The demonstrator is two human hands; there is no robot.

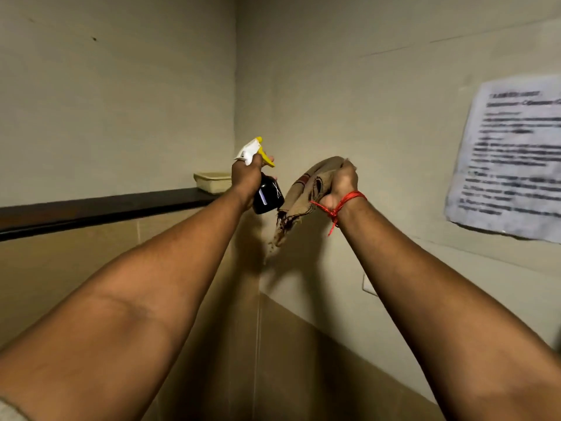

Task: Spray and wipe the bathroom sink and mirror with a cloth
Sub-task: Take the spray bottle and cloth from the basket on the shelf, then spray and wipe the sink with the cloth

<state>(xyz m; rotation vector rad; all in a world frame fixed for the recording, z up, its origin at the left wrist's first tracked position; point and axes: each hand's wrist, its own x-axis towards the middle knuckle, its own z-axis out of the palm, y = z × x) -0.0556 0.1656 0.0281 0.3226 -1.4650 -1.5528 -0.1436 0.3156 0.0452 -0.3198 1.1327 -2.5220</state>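
Head view. The left hand wraps its fingers tight round the neck of a spray bottle, dark body below, white and yellow trigger head above; its long axis stands nearly upright, tilted slightly, nozzle aimed up and away toward the wall corner. The right hand, a red thread tied at the wrist, is clenched on a tan cloth, whose frayed end hangs down. Both are raised before the corner of two beige walls. A dark shelf runs along the left wall; a pale tray sits at its far end, contents hidden. A blurred printed notice is on the right wall.
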